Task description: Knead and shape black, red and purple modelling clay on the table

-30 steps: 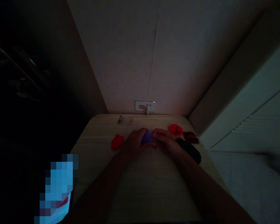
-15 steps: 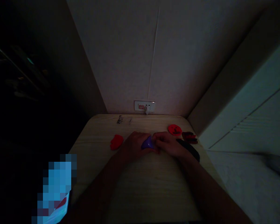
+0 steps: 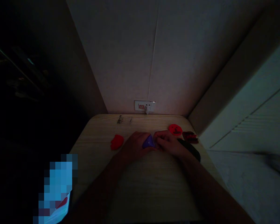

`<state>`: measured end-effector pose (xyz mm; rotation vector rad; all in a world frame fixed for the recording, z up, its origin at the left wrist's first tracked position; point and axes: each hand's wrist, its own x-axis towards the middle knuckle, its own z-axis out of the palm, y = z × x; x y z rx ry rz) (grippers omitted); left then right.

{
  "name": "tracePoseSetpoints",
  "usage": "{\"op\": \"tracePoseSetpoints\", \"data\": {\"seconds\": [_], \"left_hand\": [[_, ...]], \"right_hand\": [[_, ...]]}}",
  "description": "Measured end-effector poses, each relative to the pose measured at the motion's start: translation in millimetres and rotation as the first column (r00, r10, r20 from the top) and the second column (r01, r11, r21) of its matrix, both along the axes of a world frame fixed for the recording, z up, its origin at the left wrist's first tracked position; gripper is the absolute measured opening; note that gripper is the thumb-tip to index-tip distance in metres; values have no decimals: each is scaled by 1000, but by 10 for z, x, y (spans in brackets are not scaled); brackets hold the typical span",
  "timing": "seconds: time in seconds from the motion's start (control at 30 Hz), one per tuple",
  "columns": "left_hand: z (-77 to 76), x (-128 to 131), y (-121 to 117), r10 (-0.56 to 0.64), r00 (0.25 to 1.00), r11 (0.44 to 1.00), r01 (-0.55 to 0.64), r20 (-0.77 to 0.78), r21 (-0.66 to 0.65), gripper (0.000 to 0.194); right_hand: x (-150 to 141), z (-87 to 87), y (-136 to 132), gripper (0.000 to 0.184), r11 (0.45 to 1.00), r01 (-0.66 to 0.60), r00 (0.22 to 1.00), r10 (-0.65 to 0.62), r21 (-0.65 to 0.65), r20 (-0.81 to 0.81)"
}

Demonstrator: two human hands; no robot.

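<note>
In dim light, my left hand and my right hand meet over the middle of a light wooden table. Both close around a small purple lump, which looks like soft clay; only its top shows between my fingers. A red lump lies on the table left of my left hand. Just beyond my right hand lies a flat red disc.
A dark red piece and a long black object lie by the table's right edge. A wall socket with a plug sits behind the table, small bits lie below it. A bright blurred patch sits lower left.
My hands have shifted slightly and turned the purple lump between the fingers; it now shows as a rounded cone. Everything else on the table stays put.
</note>
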<state>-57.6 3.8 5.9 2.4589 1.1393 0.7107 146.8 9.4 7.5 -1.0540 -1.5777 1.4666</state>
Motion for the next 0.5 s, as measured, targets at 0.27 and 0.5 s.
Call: {"op": "tracePoseSetpoints", "data": {"seconds": [0.27,0.5], "left_hand": [[57,28,-18,-54,999,999,54,-2,5,55],[38,26,-5,-24,1000,1000,24,-11,8,56]], "right_hand": [[33,30,-5,20,990,-125,992,123,-69,-35],[8,47,-36,29,997,-68,997,67,-23,-42]]}}
